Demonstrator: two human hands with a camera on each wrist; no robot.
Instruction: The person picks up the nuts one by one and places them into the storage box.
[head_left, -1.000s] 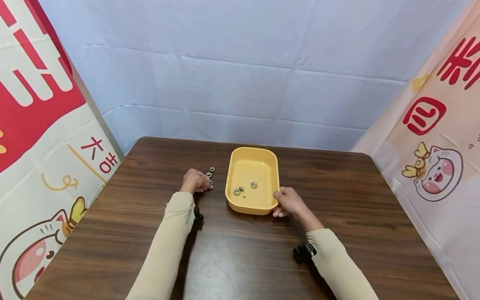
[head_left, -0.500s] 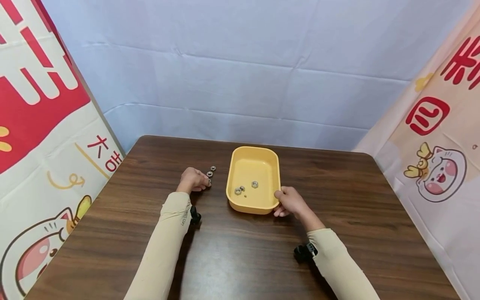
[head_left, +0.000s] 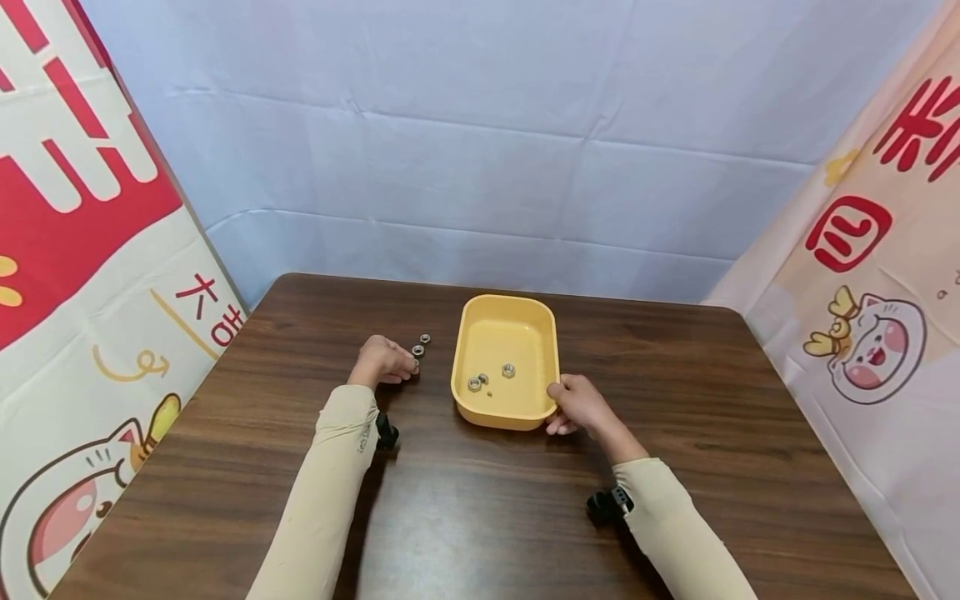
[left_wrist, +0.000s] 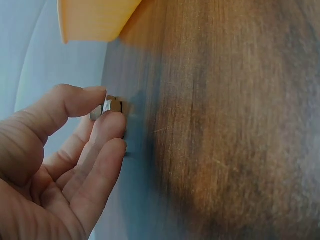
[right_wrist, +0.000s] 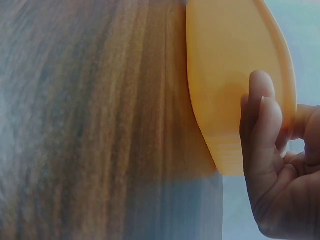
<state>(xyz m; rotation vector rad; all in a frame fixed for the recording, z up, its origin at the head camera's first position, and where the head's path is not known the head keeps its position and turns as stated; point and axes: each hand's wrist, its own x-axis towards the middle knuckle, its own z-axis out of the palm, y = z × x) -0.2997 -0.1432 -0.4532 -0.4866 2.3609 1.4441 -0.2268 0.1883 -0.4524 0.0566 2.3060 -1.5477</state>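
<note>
Fingers of the left hand [head_left: 384,358], nearly closed, pinch a silver hexagonal metal nut [head_left: 416,367]; right hand [head_left: 582,404] grips a yellow rounded-rectangular plastic tray [head_left: 510,337] at near right.

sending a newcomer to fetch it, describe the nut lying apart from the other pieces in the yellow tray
On the brown wooden table sits a yellow tray, gripped at its right side by the right hand. The silvery nut lies on the tray's floor; unlike the clustered metal pieces to its left, it sits alone.
</note>
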